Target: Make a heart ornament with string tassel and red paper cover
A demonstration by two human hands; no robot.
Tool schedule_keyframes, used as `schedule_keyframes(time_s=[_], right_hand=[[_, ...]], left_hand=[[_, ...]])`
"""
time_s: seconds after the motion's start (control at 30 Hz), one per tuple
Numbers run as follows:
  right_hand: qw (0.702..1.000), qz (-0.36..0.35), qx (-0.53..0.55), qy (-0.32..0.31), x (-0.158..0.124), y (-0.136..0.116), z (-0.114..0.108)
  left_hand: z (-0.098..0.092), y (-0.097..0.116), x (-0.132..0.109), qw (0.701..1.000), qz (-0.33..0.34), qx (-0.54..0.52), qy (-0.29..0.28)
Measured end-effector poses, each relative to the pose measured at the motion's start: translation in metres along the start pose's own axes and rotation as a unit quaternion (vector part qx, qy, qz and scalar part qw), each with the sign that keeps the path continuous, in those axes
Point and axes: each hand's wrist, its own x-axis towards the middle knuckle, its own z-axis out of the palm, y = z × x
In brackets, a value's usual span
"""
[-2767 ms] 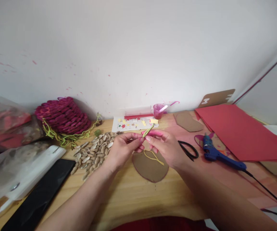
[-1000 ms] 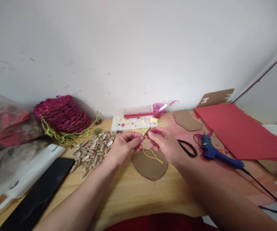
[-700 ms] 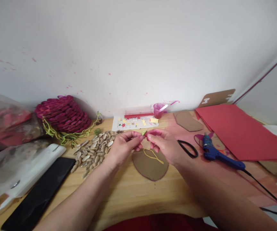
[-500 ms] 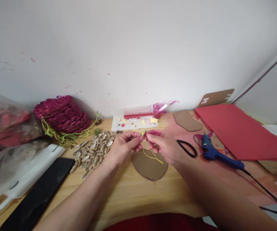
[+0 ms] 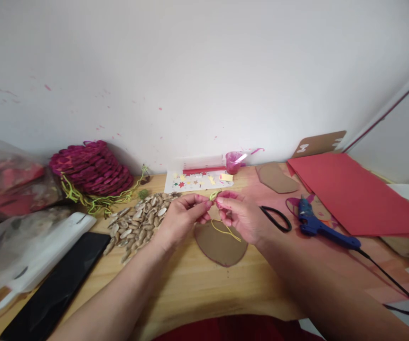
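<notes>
Both hands meet above the wooden table, fingertips pinched on a small looped bunch of yellow-green yarn [image 5: 213,195]. My left hand [image 5: 189,211] grips it from the left, thumb against forefinger. From the other side my right hand [image 5: 239,213] pinches the same yarn close by. A loose yellow tail hangs below the fingers over a rounded brown cardboard piece [image 5: 220,248] that lies flat beneath. Fingers cover part of the yarn, so any knot in it is hidden.
Shell pieces [image 5: 142,220] lie left, near a magenta woven bundle [image 5: 93,170], a black phone [image 5: 57,284] and a white power strip [image 5: 53,253]. To the right are black-handled scissors [image 5: 279,220], a blue glue gun [image 5: 327,232] and red sheets [image 5: 357,194]. A sticker sheet [image 5: 197,182] lies behind.
The yarn between my fingertips has spread into a wider, looser loop. My right fingers have shifted slightly; both arms stay nearly in place.
</notes>
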Motion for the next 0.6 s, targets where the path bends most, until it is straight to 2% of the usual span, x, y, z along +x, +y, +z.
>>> schedule_keyframes(time_s=[0.47, 0.6], right_hand=[[1.0, -0.01, -0.006, -0.001, -0.0004, 0.0021, 0.0003], [1.0, -0.002, -0.014, -0.024, -0.001, 0.0023, 0.001]], left_hand=[[0.0028, 0.0023, -0.0008, 0.999, -0.022, -0.035, 0.017], [0.002, -0.0006, -0.0005, 1.0, -0.01, -0.017, 0.012]])
